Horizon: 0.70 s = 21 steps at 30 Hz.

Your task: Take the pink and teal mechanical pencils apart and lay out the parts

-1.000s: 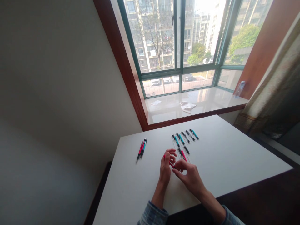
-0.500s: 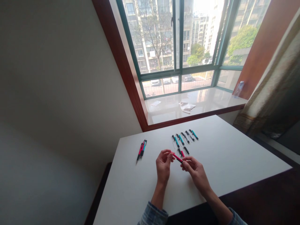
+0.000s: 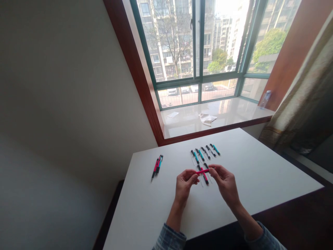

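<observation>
Smooth white table [image 3: 260, 173]: both hands pinch a slim pink pen [image 3: 202, 171].

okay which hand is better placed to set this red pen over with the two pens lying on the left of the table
Probably the left hand. It grips the red pen's left end and is nearer the two pens; the right hand would have to cross over.

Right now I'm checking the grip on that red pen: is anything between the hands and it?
No. The left hand and right hand pinch the red pen at its two ends, bare fingertips on it, held level above the white table. Another red pen lies below it, apart.
</observation>
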Each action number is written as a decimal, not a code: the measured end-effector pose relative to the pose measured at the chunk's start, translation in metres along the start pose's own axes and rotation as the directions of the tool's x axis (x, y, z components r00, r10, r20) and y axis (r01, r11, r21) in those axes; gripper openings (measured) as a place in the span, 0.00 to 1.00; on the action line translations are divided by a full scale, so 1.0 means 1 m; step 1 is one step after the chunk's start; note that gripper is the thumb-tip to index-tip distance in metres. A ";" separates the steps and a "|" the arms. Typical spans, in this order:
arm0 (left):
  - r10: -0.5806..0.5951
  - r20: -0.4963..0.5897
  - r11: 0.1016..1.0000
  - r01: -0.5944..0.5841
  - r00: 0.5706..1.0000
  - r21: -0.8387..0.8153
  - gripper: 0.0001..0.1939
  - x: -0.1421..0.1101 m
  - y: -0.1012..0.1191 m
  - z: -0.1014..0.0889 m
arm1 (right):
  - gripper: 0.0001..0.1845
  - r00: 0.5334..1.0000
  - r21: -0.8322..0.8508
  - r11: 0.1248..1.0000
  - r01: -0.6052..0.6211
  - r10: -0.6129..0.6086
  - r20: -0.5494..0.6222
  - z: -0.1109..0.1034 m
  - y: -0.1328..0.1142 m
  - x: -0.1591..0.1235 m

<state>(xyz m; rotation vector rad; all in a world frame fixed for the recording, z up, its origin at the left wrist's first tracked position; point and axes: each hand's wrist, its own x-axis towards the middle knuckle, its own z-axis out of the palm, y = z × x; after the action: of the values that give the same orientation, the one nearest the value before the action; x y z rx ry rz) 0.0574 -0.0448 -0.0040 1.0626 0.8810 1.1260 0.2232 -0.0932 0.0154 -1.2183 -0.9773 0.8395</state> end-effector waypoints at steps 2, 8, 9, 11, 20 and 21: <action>-0.012 0.038 1.000 0.012 0.999 0.007 0.17 -0.001 0.001 0.002 | 0.22 0.999 0.005 1.000 0.030 -0.030 0.016 -0.001 -0.004 0.008; -0.019 0.042 1.000 0.019 0.999 0.003 0.17 -0.002 0.004 0.003 | 0.21 0.995 -0.011 0.997 0.071 -0.070 0.076 -0.001 -0.007 0.019; -0.022 0.040 1.000 0.022 0.999 0.002 0.18 -0.002 0.004 0.003 | 0.21 0.994 -0.017 0.997 0.074 -0.072 0.080 -0.001 -0.007 0.019; -0.029 0.028 1.000 0.029 0.999 -0.001 0.18 -0.002 0.003 0.003 | 0.21 0.995 -0.024 0.997 0.074 -0.072 0.072 -0.003 -0.007 0.018; -0.030 -0.045 0.999 0.031 0.999 0.024 0.19 -0.001 0.000 0.002 | 0.21 0.992 -0.167 0.985 0.033 -0.052 -0.115 -0.042 0.019 0.020; -0.026 -0.047 0.999 0.028 0.999 0.030 0.19 -0.001 0.000 0.002 | 0.21 0.992 -0.217 0.976 0.029 -0.055 -0.115 -0.048 0.026 0.019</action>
<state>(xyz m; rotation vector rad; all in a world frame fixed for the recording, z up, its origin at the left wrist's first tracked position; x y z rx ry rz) 0.0588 -0.0460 -0.0035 1.0501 0.9497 1.1215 0.2743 -0.0886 -0.0102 -1.4112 -1.0105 0.6307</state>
